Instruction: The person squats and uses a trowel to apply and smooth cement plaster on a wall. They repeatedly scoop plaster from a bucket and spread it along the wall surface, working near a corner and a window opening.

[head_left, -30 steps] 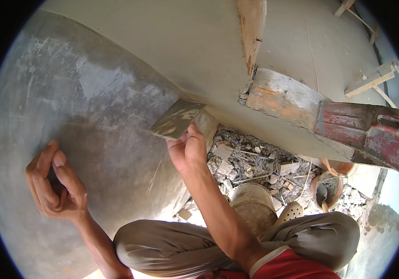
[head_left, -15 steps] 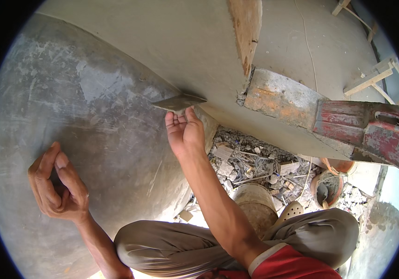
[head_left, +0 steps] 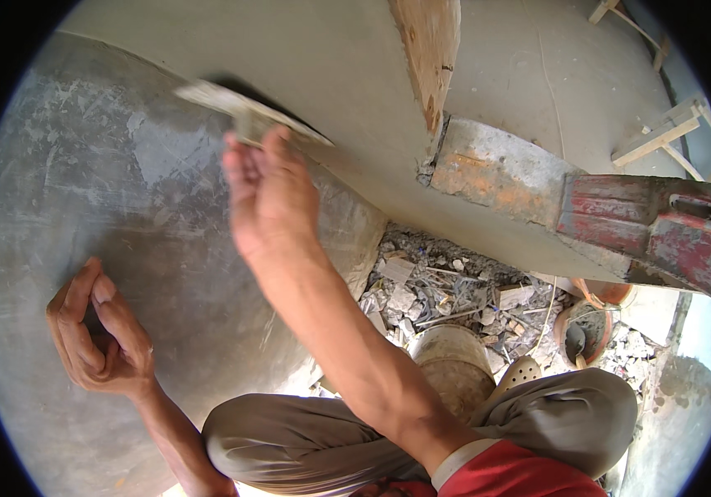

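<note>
In my right hand (head_left: 273, 190) is a plastering trowel (head_left: 221, 99), a thin pale plate gripped from behind between thumb and fingers. It lies along the smooth grey-beige wall (head_left: 306, 58), close to the seam where that wall meets the darker grey slab (head_left: 198, 240). Motion blurs the hand and the tool. Over the slab at the left, my left hand (head_left: 103, 331) is curled, its thumb and fingertips brought together around a small gap. Nothing shows inside that curl.
Broken rubble (head_left: 455, 290) fills a gap right of the slab. A dirty bucket (head_left: 455, 360) stands between my knees, and an orange-rimmed pail (head_left: 583, 335) holds mortar and a tool. A wooden board (head_left: 430, 58) and a worn red-grey piece (head_left: 645, 228) jut in at the right.
My right hand has moved the trowel up and left along the wall, and its plate has tilted to show a paler face. My left hand has barely shifted.
</note>
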`<state>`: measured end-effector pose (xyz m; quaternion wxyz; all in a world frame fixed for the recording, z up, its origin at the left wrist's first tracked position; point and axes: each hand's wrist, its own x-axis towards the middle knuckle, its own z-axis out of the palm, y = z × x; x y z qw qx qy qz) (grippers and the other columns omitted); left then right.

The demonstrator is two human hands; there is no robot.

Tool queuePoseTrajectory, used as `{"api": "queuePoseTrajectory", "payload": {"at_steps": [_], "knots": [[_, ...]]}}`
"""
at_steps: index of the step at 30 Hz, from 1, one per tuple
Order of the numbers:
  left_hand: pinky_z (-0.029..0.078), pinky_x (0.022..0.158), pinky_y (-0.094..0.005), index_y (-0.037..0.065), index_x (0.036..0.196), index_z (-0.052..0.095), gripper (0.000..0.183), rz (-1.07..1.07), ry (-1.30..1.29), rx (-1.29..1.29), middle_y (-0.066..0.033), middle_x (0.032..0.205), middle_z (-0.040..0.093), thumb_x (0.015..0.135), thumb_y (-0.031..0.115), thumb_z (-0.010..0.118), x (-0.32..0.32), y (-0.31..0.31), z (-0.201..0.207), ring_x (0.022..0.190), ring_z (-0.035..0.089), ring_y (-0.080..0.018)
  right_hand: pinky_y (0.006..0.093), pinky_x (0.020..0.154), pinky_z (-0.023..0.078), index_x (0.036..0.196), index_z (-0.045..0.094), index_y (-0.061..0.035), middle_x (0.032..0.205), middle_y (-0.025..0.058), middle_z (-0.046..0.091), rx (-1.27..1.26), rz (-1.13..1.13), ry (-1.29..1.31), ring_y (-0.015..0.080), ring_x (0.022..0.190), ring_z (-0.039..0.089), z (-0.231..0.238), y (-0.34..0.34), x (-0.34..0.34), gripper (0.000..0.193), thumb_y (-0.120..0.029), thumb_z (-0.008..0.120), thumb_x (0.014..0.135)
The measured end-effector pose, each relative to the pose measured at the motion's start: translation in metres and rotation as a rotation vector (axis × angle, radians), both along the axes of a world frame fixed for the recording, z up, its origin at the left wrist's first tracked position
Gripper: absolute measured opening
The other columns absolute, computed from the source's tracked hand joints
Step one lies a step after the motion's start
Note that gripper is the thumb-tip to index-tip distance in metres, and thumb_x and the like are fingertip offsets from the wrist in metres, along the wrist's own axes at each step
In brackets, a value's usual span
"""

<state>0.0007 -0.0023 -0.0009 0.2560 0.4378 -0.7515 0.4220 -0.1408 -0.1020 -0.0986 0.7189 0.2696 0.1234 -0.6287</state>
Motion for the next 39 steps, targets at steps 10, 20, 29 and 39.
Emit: {"api": "queuePoseTrajectory", "payload": {"at_steps": [10,20,29,39], "knots": [[0.053,0.072,-0.033,0.004,0.105,0.075,0.011,0.032,0.044,0.036,-0.0059,0.098,0.077,0.096,0.004,0.07,-0.005,0.003,-0.001,0.085,0.07,-0.0225,0.0363,0.089,0.059,0.123,0.053,-0.0044,0.103,0.0072,0.063,-0.557,-0.118,-0.055,0.0193,0.095,0.066,0.067,0.069,0.013,0.037,-0.036,0.064,0.108],[0.049,0.062,-0.0278,0.007,0.096,0.076,0.006,0.003,0.056,0.002,-0.0017,0.098,0.079,0.097,0.005,0.07,-0.004,-0.001,-0.002,0.08,0.069,-0.0151,0.0382,0.091,0.056,0.151,0.043,-0.0153,0.12,0.0047,0.058,0.191,-0.031,-0.023,0.0204,0.103,0.061,-0.188,0.042,0.01,0.041,-0.02,0.053,0.111],[0.053,0.07,-0.0306,0.003,0.1,0.077,0.011,0.028,0.032,0.025,-0.0044,0.099,0.078,0.101,0.005,0.067,0.0,0.003,-0.002,0.084,0.071,-0.0181,0.0418,0.103,0.054,0.136,0.052,-0.0093,0.127,0.0068,0.061,0.137,-0.079,-0.104,0.0214,0.113,0.061,-0.186,0.023,0.026,0.025,-0.016,0.043,0.114],[0.048,0.062,-0.0285,0.007,0.097,0.077,0.007,-0.031,-0.017,-0.01,-0.001,0.095,0.079,0.098,0.008,0.07,-0.002,-0.003,0.001,0.079,0.069,-0.0161,0.0383,0.092,0.056,0.117,0.061,-0.0097,0.107,0.004,0.065,0.156,-0.069,-0.068,0.0181,0.1,0.063,-0.126,0.013,0.017,0.011,-0.018,0.059,0.11]]}}
